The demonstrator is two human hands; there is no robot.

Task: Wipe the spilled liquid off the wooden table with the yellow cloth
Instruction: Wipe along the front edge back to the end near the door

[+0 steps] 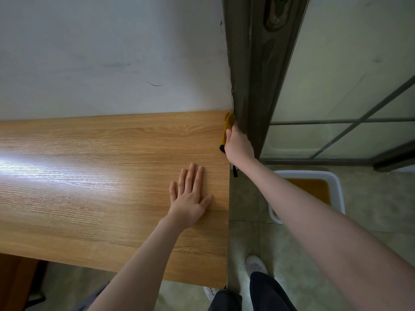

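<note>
Cloth (228, 126), yellow, sits at the far right corner of the tabletop (101, 176), bunched against the dark door frame (249, 86). We note it lies along the tabletop's right edge, its upper end at the corner where the white wall (112, 52) meets the frame. A small black part shows at the cloth's near end, just below the thumb.

Right hand (239, 144): we see it from the back, reaching over the right edge, fingers curled round the cloth and holding it against the edge. The fingertips are hidden between cloth and frame. A thin black strap hangs under the wrist, off the tabletop.

Left hand (190, 196): flat on the wood, palm down, fingers straight and slightly spread, thumb toward the right edge. It holds nothing. It lies nearer us than the cloth and well apart from it.

Tabletop surface: light wood grain, with a bright glare band across the left side. We cannot tell any liquid on it in this view.

On the floor to the right, under the right forearm, stands a white tray (336, 182) with a yellow-brown inside. Behind it are glass door panels in dark frames. Below, we see dark trousers and a grey shoe (254, 264) on the tiled floor.
</note>
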